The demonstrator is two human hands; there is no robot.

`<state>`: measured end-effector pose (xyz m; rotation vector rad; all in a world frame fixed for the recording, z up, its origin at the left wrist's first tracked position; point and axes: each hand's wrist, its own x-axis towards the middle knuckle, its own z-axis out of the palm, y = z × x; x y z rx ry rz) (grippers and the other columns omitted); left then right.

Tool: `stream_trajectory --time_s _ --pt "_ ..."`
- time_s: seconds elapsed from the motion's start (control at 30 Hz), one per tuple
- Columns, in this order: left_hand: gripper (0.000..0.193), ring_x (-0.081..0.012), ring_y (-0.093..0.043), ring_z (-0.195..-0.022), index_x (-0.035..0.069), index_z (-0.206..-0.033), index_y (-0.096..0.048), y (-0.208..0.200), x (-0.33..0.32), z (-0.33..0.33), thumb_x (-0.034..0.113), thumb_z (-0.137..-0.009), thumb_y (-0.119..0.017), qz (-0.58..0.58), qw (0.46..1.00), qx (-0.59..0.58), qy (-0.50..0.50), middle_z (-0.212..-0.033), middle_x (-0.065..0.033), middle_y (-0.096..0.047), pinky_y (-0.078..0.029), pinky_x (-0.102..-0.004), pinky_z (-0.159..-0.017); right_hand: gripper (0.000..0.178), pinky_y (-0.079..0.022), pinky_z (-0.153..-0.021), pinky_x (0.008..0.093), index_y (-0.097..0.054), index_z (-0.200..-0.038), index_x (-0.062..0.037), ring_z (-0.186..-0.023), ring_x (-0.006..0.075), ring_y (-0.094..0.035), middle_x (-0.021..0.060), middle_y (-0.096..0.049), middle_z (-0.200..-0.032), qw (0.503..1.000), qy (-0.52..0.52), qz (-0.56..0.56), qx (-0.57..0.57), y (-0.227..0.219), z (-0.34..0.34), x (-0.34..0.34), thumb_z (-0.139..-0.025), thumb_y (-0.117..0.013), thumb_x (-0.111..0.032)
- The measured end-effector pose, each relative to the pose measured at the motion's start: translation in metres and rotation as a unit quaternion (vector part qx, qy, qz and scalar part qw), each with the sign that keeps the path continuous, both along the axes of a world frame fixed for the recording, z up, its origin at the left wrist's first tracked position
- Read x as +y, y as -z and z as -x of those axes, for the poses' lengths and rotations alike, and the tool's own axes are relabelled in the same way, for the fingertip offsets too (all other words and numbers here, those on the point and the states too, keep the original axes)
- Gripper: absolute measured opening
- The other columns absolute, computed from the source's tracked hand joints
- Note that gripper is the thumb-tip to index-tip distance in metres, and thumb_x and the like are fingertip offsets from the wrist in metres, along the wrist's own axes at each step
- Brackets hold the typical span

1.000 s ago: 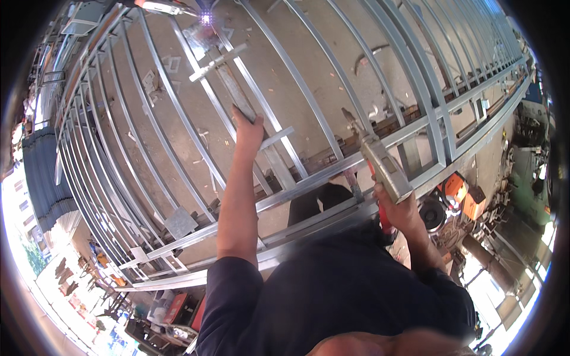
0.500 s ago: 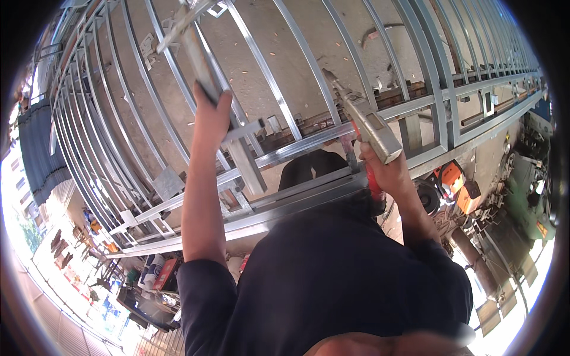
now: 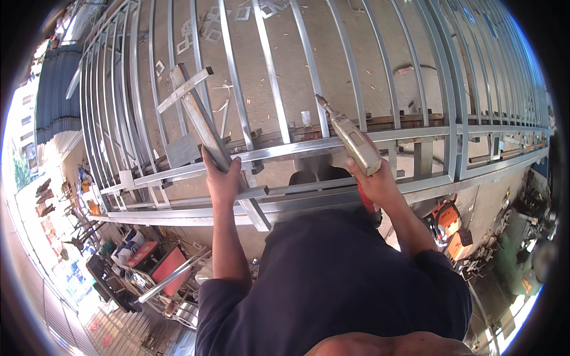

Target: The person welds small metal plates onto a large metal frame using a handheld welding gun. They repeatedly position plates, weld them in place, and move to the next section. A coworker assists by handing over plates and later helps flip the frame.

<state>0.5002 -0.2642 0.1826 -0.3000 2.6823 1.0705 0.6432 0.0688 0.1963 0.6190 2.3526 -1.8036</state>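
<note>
My left hand [image 3: 223, 183] is wrapped round a metal square-tube bar [image 3: 205, 121] with a short crosspiece near each end. The bar slants over the long rails of a silvery metal grille frame [image 3: 285, 151], its near end over the front rail. In my right hand [image 3: 377, 183] is a welding gun [image 3: 354, 142] with a pale metal body and a narrow nozzle pointing away from me, above the frame. Some red shows below that hand. The nozzle lies across one of the upright bars in the picture; whether it touches is hard to tell.
Square metal plates [image 3: 242, 13] lie on the floor beyond the bars. An orange machine [image 3: 446, 219] stands to the right, in front of the frame. On the left are a red box [image 3: 172, 267], a loose metal tube [image 3: 172, 277] and corrugated blue sheeting [image 3: 58, 98].
My left hand has drawn the bar toward me, bringing its near crosspiece over the gap between the rails. The welding gun has shifted slightly left and nearer. The view has turned.
</note>
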Motion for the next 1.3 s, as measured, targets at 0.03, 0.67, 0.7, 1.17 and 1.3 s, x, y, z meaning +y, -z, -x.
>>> stream_trajectory --time_s 0.03,0.67,0.7,1.17,1.3 --pt "0.100 -0.0393 -0.060 -0.128 0.006 -0.163 -0.017 0.001 -0.009 -0.004 0.028 -0.085 -0.076 0.001 1.000 0.005 -0.007 -0.138 -0.0301 -0.059 -0.047 -0.0411 -0.106 0.063 -0.050 -0.101 0.0386 -0.041 -0.152 -0.0052 -0.125 0.0344 -0.063 0.0210 -0.065 -0.132 1.000 -0.005 0.000 -0.008 -0.007 0.003 -0.005 -0.101 -0.068 -0.031" --pt "0.103 -0.0439 -0.060 -0.127 0.007 -0.163 -0.018 0.007 -0.149 -0.034 0.033 -0.082 -0.076 -0.017 0.998 0.001 -0.068 -0.137 -0.0327 -0.059 -0.047 -0.0438 -0.105 0.069 -0.055 -0.088 0.0465 -0.040 -0.153 -0.0129 -0.113 0.0458 -0.064 0.0245 -0.067 -0.124 0.989 -0.064 -0.134 0.020 -0.023 0.052 -0.151 -0.095 -0.073 -0.028" --pt "0.103 -0.0444 -0.060 -0.127 0.006 -0.163 -0.018 0.004 -0.151 -0.036 0.033 -0.082 -0.076 -0.019 0.997 -0.004 -0.070 -0.137 -0.0330 -0.059 -0.047 -0.0439 -0.105 0.069 -0.055 -0.089 0.0470 -0.040 -0.153 -0.0131 -0.113 0.0459 -0.064 0.0246 -0.067 -0.124 0.987 -0.071 -0.144 0.008 -0.026 0.054 -0.157 -0.095 -0.073 -0.029" --pt "0.102 -0.0476 -0.060 -0.124 0.009 -0.163 -0.020 -0.003 -0.233 -0.055 0.034 -0.082 -0.077 -0.043 0.997 -0.005 -0.057 -0.134 -0.0343 -0.060 -0.049 -0.0471 -0.102 0.066 -0.053 -0.093 0.0490 -0.046 -0.149 -0.0126 -0.113 0.0427 -0.066 0.0251 -0.069 -0.120 0.991 -0.076 -0.094 -0.062 -0.004 0.176 -0.244 -0.096 -0.066 -0.047" --pt "0.102 -0.0490 -0.060 -0.124 0.007 -0.162 -0.022 -0.004 -0.260 -0.064 0.033 -0.081 -0.078 -0.025 0.999 -0.006 -0.033 -0.134 -0.0352 -0.060 -0.049 -0.0475 -0.102 0.055 -0.056 -0.072 0.0393 -0.055 -0.140 -0.0065 -0.077 0.0208 -0.066 0.0108 -0.070 -0.107 0.998 -0.032 -0.032 -0.037 0.076 0.211 -0.242 -0.099 -0.066 -0.041"
